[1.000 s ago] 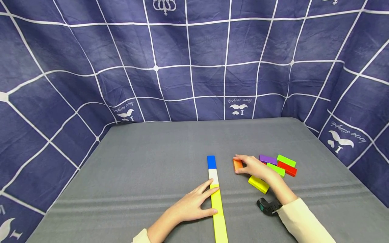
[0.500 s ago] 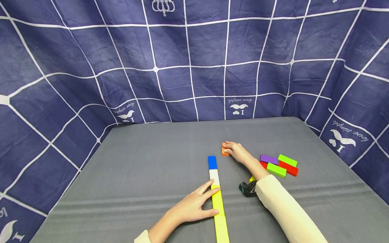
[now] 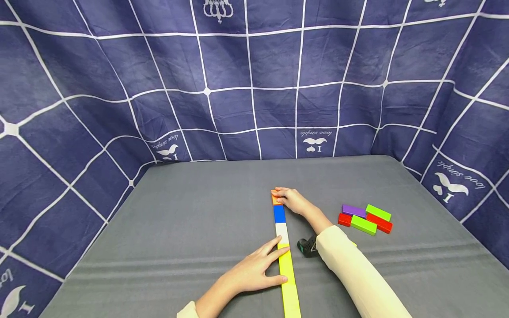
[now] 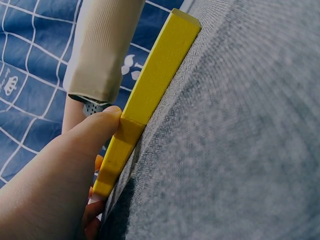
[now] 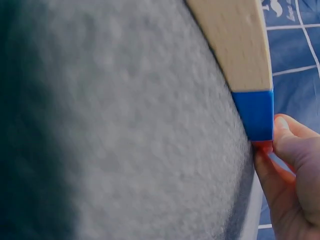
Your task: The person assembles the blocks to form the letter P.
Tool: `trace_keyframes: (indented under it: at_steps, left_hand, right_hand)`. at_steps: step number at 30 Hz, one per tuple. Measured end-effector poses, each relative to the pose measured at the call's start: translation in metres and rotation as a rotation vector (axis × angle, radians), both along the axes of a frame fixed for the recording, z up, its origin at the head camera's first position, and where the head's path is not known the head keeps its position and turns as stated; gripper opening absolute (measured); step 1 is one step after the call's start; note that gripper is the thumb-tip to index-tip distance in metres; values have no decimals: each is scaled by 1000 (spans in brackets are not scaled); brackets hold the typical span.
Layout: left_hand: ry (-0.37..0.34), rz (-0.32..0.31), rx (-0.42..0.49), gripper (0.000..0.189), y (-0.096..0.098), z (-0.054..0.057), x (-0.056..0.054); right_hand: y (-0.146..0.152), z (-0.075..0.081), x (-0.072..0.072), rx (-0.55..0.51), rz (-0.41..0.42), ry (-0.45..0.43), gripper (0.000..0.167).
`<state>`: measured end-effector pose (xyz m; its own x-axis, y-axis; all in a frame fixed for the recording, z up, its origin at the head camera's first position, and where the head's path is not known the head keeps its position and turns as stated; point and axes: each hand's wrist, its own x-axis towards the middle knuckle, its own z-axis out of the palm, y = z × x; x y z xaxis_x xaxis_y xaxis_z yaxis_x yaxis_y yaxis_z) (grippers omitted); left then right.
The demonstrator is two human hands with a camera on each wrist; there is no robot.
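Note:
A straight row of blocks runs away from me along the table. Two yellow blocks [image 3: 286, 265] come first, then a pale wooden block [image 3: 282, 232] and a blue block [image 3: 279, 214]. At its far end my right hand [image 3: 295, 201] pinches an orange block [image 3: 275, 197], which lines up with the blue one. In the right wrist view the orange block [image 5: 263, 144] is mostly hidden, right against the blue block's end. My left hand [image 3: 254, 270] rests along the row with fingers spread. Its thumb [image 4: 107, 117] touches near the joint of the yellow blocks.
On the right lies a loose group of blocks: a purple block [image 3: 354, 210], green blocks [image 3: 363, 225] and red blocks [image 3: 379, 223]. My right sleeve [image 3: 354, 269] covers most of another yellow block. A blue checked curtain [image 3: 270, 79] borders the grey table [image 3: 191, 212].
My right hand has carried the orange block leftward from beside the loose group to the row's far end, against the blue block. The left hand has stayed in place.

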<state>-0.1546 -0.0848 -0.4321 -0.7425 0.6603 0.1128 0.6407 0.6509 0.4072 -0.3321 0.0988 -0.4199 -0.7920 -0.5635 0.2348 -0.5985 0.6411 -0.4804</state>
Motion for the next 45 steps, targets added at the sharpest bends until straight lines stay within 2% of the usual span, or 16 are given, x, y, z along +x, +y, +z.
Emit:
trace_keyframes:
  at_steps: [5, 16, 25, 34, 45]
  left_hand:
    - [-16, 0, -3, 62, 1, 0, 0]
    - [-40, 12, -11, 62, 1, 2, -1]
    - [-32, 14, -16, 62, -1, 4, -1]
    - [-50, 6, 1, 62, 0, 1, -2]
    - [-27, 10, -1, 63, 1, -1, -4]
  right_hand:
    - [-3, 1, 6, 29, -2, 25, 34]
    - [-1, 4, 7, 10, -53, -50, 36]
    - [-4, 7, 11, 19, -48, -61, 36]
    - [1, 5, 15, 3, -52, -41, 34]
    - [1, 4, 23, -5, -34, -43, 35]
